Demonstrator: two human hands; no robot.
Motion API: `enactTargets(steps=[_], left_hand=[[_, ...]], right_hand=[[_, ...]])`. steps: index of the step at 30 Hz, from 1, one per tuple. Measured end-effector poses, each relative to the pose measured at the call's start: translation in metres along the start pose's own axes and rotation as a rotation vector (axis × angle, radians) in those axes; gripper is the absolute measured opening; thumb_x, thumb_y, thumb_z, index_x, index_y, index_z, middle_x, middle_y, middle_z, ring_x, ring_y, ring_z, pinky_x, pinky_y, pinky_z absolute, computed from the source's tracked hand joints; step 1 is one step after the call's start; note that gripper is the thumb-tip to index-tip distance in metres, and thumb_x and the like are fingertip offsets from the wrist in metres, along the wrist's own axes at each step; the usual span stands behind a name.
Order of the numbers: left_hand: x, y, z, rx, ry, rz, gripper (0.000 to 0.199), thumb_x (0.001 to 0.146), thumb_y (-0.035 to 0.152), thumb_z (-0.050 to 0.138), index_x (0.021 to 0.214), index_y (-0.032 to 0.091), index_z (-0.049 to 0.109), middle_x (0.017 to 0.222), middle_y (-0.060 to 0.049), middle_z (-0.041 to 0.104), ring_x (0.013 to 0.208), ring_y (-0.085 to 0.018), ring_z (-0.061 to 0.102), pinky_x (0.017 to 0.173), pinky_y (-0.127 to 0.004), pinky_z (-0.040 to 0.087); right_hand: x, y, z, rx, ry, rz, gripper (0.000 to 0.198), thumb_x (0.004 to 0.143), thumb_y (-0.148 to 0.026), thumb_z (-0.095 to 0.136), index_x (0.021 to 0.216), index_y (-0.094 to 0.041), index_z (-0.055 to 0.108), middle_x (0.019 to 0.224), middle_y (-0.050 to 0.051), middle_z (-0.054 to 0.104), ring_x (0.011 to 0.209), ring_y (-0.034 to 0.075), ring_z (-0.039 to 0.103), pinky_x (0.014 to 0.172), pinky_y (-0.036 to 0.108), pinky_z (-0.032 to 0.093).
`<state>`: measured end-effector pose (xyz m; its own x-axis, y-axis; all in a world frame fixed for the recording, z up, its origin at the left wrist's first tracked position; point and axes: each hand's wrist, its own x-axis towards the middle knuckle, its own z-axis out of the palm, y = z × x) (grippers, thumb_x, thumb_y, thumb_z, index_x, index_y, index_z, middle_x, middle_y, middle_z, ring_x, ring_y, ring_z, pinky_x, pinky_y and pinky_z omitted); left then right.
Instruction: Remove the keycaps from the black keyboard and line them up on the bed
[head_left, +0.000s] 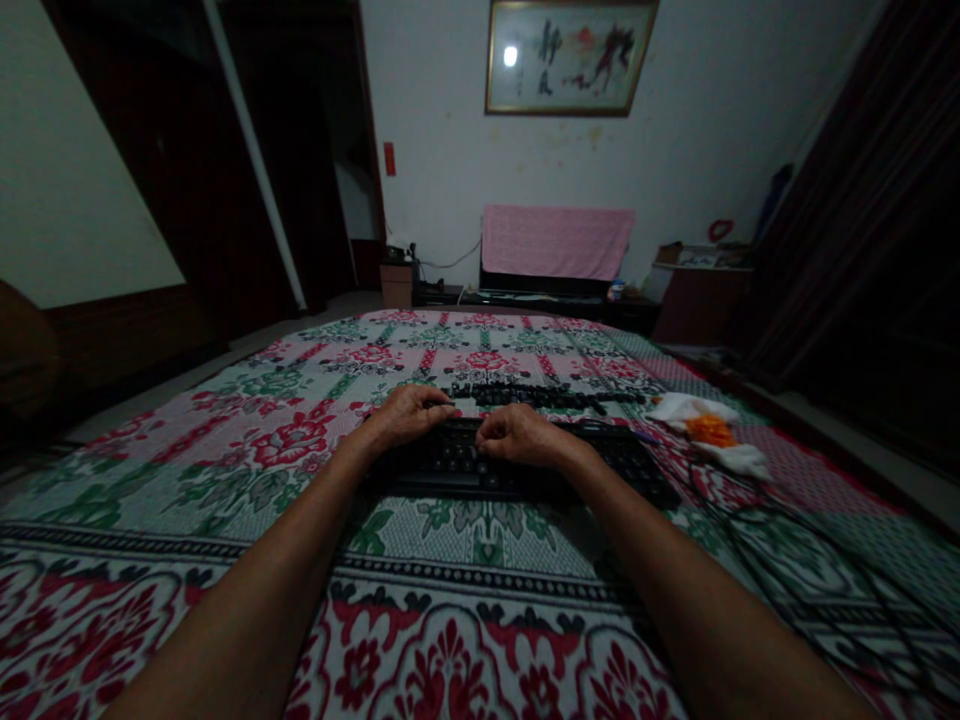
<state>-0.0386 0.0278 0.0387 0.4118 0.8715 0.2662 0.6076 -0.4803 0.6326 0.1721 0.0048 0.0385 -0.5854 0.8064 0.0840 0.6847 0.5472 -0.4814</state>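
A black keyboard (pixel 465 484) lies flat on the patterned bedcover, its long side toward me. My left hand (pixel 409 413) is at its upper left edge, fingers bent and thumb close to them; whatever may be between them is too small to make out. Over the middle of the keys is my right hand (pixel 525 438), its fingertips pinched together low against the keyboard. What those fingertips hold, if anything, is hidden. Just beyond the keyboard, many small black loose keycaps (pixel 517 394) lie in a long band.
White crumpled tissue or cloth (pixel 739 460) with an orange bundle (pixel 711 430) lies right of the keyboard. Black cables (pixel 795 555) trail across the patterned bedcover (pixel 450 600) at right. Farther off, a pink towel (pixel 556 242) hangs over a dark flat object by the wall.
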Motion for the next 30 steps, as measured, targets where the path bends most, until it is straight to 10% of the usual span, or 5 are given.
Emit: enactTargets(steps=[30], left_hand=[[-0.001,-0.014,-0.012,0.013,-0.080,-0.015,0.032,0.068,0.036,0.054,0.090,0.017,0.068,0.087,-0.003,0.068,0.081,-0.018,0.059,0.070,-0.025,0.044]], right_hand=[[0.000,-0.014,0.004,-0.066,0.018,0.005,0.020,0.075,-0.028,0.052,0.071,-0.017,0.068,0.062,0.000,0.062,0.054,0.009,0.050,0.049,0.020,0.029]])
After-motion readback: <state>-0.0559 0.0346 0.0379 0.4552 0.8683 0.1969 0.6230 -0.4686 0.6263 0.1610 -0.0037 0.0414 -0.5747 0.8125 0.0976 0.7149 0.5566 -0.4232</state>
